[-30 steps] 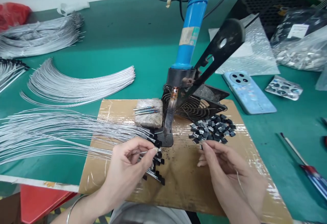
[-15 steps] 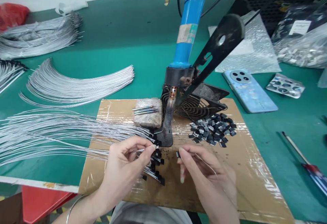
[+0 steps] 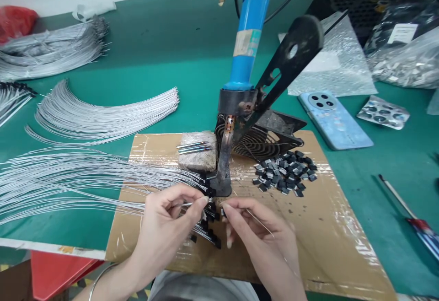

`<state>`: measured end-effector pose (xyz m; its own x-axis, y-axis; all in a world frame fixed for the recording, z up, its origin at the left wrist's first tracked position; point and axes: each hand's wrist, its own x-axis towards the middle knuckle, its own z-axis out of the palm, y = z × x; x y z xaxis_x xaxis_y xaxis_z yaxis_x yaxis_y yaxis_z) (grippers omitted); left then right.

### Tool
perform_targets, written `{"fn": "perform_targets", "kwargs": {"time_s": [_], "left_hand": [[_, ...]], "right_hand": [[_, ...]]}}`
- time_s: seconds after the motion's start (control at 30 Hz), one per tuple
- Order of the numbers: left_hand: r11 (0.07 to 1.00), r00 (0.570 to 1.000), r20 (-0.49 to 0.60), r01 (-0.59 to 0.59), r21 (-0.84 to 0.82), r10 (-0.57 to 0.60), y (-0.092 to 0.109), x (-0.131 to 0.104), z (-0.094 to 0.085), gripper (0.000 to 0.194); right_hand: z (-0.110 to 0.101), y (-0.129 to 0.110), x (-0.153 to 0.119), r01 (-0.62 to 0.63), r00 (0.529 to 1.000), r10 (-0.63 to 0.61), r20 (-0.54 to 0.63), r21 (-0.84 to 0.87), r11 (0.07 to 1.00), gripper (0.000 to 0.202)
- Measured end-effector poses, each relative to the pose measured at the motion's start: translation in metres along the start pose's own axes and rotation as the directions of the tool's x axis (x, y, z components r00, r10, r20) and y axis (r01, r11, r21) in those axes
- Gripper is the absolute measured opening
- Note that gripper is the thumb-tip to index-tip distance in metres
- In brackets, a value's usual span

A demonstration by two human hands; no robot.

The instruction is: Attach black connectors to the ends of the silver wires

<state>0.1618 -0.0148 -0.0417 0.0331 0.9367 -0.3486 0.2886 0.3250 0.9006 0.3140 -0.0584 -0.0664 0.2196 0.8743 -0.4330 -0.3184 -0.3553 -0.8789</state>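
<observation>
My left hand is closed in a pinch on a thin white cable, whose end shows at the fingertips. My right hand pinches a small black connector with a row of metal pins. A thin solder wire also runs through the right hand. A small gap separates the two hands. Under and behind my left fingers lie cables with black connector ends. Just above the hands, a blue-handled soldering iron is fixed in a black bracket, its tip pointing down.
Loose black connectors are heaped on the cardboard. A fan and a grey block sit behind the iron's tip. White cable bundles lie left. A blue phone and a screwdriver lie right.
My right hand has moved left with the black connector and solder wire, closer to my left hand. My left hand stays nearly in place with the cable. The camera view has shifted slightly.
</observation>
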Motion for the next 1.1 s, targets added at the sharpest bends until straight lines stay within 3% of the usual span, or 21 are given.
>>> {"fn": "perform_targets", "kwargs": {"time_s": [0.47,0.7,1.1], "left_hand": [[0.998,0.998,0.042,0.04,0.043,-0.042,-0.0017,-0.0015,0.0011,0.025],[0.999,0.998,0.053,-0.035,0.002,0.034,0.0017,-0.0011,0.0017,0.022],[0.997,0.994,0.096,-0.042,-0.057,0.047,0.0063,-0.0012,0.0038,0.017]], "right_hand": [[0.0002,-0.0055,0.0027,0.021,0.998,-0.023,-0.057,-0.037,0.999,0.024],[0.0004,-0.0076,0.0033,0.019,0.998,-0.022,-0.06,-0.046,0.999,0.023],[0.0039,-0.0086,0.0035,0.032,0.997,-0.032,-0.076,0.002,0.999,0.019]]}}
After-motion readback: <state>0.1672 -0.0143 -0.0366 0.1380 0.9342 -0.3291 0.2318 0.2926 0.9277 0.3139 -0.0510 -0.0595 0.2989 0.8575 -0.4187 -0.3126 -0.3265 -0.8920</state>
